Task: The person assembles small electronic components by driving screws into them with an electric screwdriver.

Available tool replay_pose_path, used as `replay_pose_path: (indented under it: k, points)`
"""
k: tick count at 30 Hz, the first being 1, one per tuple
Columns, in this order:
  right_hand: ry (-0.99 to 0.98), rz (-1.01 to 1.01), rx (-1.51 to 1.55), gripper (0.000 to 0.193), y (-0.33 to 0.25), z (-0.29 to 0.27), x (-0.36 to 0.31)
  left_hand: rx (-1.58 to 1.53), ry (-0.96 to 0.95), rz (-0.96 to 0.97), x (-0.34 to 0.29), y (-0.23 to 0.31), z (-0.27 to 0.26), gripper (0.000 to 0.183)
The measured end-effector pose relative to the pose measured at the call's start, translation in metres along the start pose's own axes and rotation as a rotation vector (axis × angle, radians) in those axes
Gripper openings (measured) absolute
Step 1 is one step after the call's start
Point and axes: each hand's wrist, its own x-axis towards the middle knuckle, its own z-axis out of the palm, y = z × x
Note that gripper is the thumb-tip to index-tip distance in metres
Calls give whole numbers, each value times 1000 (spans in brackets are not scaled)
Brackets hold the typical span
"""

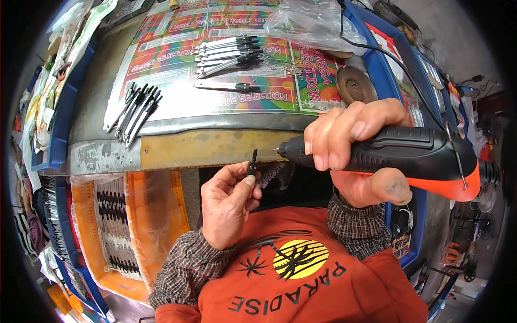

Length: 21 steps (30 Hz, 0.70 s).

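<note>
My left hand (222, 202) pinches a small black piece (253, 166) upright between thumb and fingers, just off the table's front edge. Two tiny dots show on its face and a thin black tip sticks up; the rest is hidden in my fingers. My right hand (358, 134) is wrapped round a black and orange electric screwdriver (417, 153), held level with its bit pointing left. A gap separates the bit from the black piece. On the table beyond lie a stack of slim silver-and-black tools (223, 56), a single similar tool (221, 86) and another bunch (137, 113).
Tiny metal parts (291, 69) lie scattered near a round brown dish (355, 85). A clear plastic bag (309, 24) sits at the back. Blue bins (75, 97) flank the table. An orange crate (180, 196) holds rows of similar tools. A black cord (412, 81) runs above the right side.
</note>
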Motion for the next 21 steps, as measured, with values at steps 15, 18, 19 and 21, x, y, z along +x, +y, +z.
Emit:
replay_pose_path:
  k: [15,18,19,21]
  points:
    - [-128,40,76,61,5,9,1,-122,42,-78,9,-7,7,8]
    - [-106,68,85,58,7,11,-2,-112,48,-90,9,-5,8,7]
    - [-85,89,75,58,7,12,-3,-93,58,-94,9,-5,9,7]
    - [-64,111,67,58,7,13,-3,-87,64,-91,8,-5,9,7]
